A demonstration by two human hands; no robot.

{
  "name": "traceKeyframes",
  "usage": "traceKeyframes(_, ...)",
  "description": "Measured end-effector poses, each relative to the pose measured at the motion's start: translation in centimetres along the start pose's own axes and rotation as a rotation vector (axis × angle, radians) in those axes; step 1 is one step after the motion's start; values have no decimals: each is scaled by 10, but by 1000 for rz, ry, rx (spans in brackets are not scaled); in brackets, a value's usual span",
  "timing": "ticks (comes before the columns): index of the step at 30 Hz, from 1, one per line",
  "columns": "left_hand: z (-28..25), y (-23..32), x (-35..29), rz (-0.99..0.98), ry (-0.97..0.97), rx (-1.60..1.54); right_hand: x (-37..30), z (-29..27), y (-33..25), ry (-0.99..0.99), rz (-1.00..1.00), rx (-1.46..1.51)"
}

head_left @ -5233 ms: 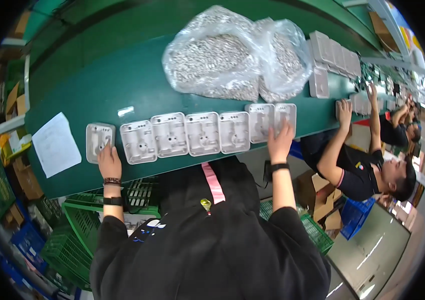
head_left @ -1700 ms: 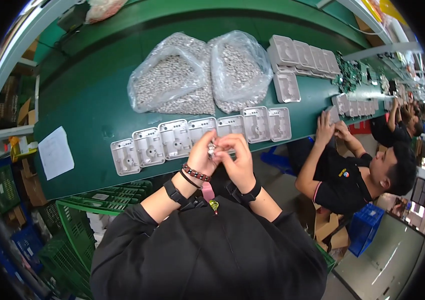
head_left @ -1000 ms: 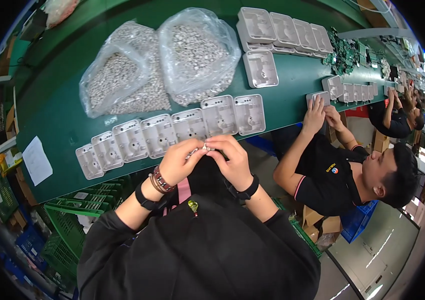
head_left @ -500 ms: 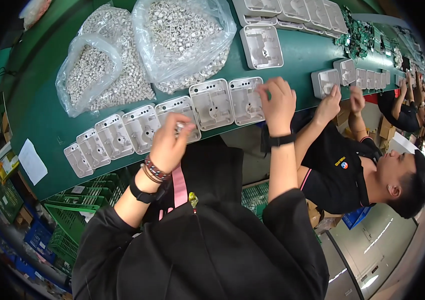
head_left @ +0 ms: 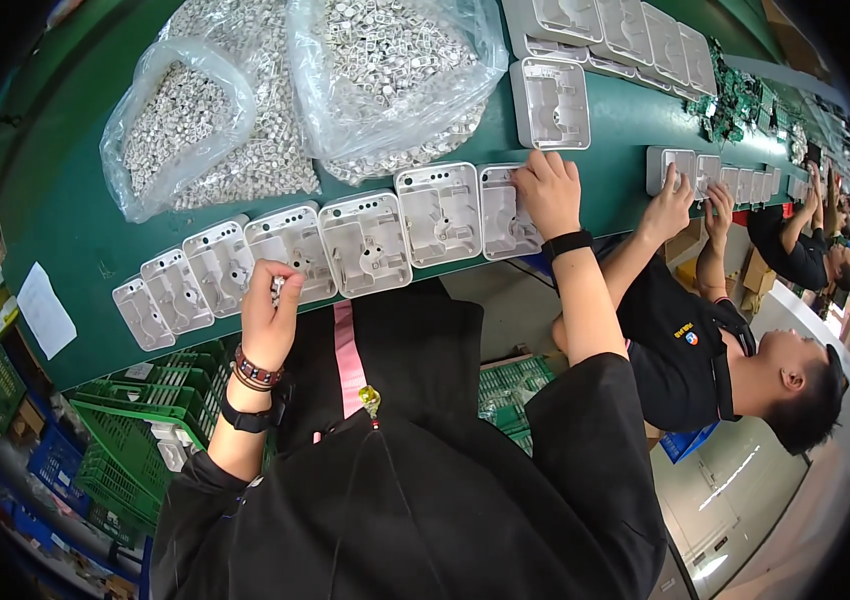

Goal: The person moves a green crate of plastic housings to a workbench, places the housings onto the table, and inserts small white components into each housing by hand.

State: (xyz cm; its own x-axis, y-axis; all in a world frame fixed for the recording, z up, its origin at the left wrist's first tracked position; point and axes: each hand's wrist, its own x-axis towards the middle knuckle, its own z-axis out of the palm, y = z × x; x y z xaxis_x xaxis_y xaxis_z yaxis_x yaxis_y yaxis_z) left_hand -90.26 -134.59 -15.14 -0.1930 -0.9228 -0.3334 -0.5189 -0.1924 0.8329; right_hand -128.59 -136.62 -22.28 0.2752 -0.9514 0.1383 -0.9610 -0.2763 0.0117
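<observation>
Left hand (head_left: 269, 318) curled round small pale pieces (head_left: 278, 288); right hand (head_left: 551, 196) bunched, grip contents hidden from me, grey tray (head_left: 507, 232) beneath its fingertips: best press gently and squarely, tray unshifted.

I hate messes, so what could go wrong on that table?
The left hand is curled around small parts, so one might slip out. The right hand reaches into the rightmost grey case of the front row, close to the near edge of the green table; a bump might push that case off. The plastic bags are open, so a knock could spill some pieces.
</observation>
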Motion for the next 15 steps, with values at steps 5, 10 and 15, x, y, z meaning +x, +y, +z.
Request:
traceKeyframes(5, 1, 0, -1, -29, -10, -37, -5, 2, -5, -12, 68, -31)
traceKeyframes(10, 3, 1, -5, -33, -9, -92, -6, 1, -4, 30, 41, -51)
traceKeyframes(15, 6, 7, -6, 4, -10, -77, -8, -1, -5, 18, 110, -16)
